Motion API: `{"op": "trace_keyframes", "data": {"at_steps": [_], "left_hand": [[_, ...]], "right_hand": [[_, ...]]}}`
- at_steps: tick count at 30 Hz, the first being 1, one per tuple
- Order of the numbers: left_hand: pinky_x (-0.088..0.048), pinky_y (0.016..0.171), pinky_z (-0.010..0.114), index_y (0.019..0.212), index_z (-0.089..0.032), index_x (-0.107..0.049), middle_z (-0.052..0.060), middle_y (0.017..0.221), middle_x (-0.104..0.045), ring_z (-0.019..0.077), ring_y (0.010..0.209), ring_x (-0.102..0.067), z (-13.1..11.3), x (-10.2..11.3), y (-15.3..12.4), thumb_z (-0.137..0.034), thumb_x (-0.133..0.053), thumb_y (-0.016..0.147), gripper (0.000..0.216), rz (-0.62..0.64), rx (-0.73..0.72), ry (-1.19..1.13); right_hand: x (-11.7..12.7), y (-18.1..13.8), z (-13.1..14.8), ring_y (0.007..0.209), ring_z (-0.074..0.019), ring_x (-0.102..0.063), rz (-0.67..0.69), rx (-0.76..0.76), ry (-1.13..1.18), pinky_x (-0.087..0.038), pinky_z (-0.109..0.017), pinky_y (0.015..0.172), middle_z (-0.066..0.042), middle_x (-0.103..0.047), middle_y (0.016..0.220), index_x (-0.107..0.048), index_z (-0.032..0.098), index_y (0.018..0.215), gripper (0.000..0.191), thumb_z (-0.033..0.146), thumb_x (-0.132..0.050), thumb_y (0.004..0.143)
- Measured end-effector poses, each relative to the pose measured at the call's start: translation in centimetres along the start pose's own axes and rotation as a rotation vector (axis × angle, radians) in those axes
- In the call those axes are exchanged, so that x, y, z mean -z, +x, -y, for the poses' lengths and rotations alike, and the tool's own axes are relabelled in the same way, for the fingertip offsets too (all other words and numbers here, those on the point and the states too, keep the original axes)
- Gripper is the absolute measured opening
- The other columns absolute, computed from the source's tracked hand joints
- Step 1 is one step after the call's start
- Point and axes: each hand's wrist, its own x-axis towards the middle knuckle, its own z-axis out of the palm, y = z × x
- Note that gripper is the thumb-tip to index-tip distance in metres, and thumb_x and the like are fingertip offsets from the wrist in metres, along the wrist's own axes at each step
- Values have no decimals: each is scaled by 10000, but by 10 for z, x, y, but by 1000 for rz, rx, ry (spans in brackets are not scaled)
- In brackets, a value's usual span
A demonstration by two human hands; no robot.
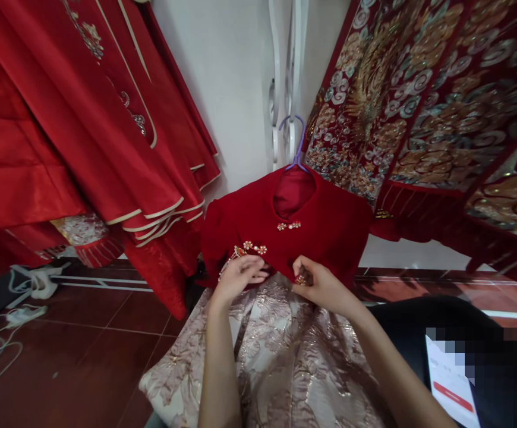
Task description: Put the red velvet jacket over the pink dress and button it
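A dress with a red velvet bodice [330, 208] and a shiny, pale pink-and-silver brocade skirt [280, 351] hangs on a purple wire hanger [298, 156]. Flower-shaped beaded buttons [289, 226] sit below the collar. A second beaded flower fastening [255, 247] lies at the left of the chest, above a beaded tassel. My left hand [243, 274] rests at the bodice's lower edge beside that fastening, fingers loosely bent and apart. My right hand [318, 284] pinches a small gold-and-red beaded ornament [300, 279] at the waist, partly hidden by the fingers.
Red satin garments [120, 137] hang on the left, and embroidered dark-red ones [401, 107] on the right. White cables and a power strip [25, 316] lie on the tiled floor. A lit phone [451, 386] rests on something black at lower right.
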Motion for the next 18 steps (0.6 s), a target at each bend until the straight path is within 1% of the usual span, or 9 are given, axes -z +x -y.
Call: {"op": "trace_keyframes", "data": {"at_steps": [1, 2, 3, 5, 7, 9, 13, 18], "left_hand": [[-569, 767, 303, 937, -118, -667, 103, 908, -730, 178, 790, -706, 2, 0, 4, -346, -748, 724, 322, -109, -17, -74], [-570, 789, 311, 945, -115, -669, 108, 914, -733, 180, 800, -709, 5, 0, 9, -331, -735, 740, 305, -192, -29, -140], [-569, 813, 317, 939, -108, -675, 110, 902, -736, 180, 808, -710, 8, -2, 13, -314, -723, 755, 280, -249, -36, -195], [-562, 849, 318, 903, -98, -694, 109, 880, -741, 172, 816, -709, 12, -6, 20, -283, -706, 772, 227, -309, -40, -269], [-558, 865, 315, 881, -105, -712, 101, 902, -743, 161, 831, -705, 16, -11, 24, -267, -705, 768, 197, -337, -56, -314], [-558, 866, 314, 874, -121, -725, 89, 915, -744, 152, 831, -702, 18, -12, 25, -269, -714, 754, 191, -357, -81, -342], [-573, 827, 315, 848, -120, -737, 83, 809, -745, 148, 763, -703, 16, -9, 23, -295, -740, 721, 216, -367, -55, -327], [-580, 817, 321, 793, -110, -732, 96, 866, -746, 157, 758, -703, 16, -11, 24, -285, -791, 649, 235, -394, -67, -255]], "right_hand": [[6, -2, 2, 598, -89, -403, 24, 12, -18, -322, -227, 562, 61, -441, 686, -413, 210, 797, 192, 146, -558, 690], [11, -3, 3, 605, -90, -409, 61, 23, -36, -325, -228, 568, 58, -446, 693, -414, 210, 803, 189, 147, -560, 701], [15, -5, 4, 610, -92, -416, 106, 34, -52, -328, -228, 570, 57, -450, 695, -415, 209, 810, 187, 151, -564, 713], [19, -8, 5, 619, -95, -426, 194, 57, -76, -337, -229, 575, 54, -462, 697, -417, 209, 825, 191, 165, -578, 732], [18, -10, 5, 623, -97, -429, 252, 76, -92, -341, -228, 576, 54, -471, 692, -419, 211, 842, 196, 175, -587, 748], [15, -11, 4, 623, -97, -430, 277, 86, -102, -340, -227, 574, 54, -478, 691, -417, 214, 852, 199, 178, -590, 761], [11, -10, 4, 621, -95, -428, 286, 91, -117, -331, -226, 566, 56, -475, 687, -410, 217, 845, 213, 193, -608, 769], [11, -10, 5, 633, -97, -456, 294, 100, -131, -346, -225, 580, 52, -498, 705, -414, 215, 855, 204, 188, -599, 775]]}}
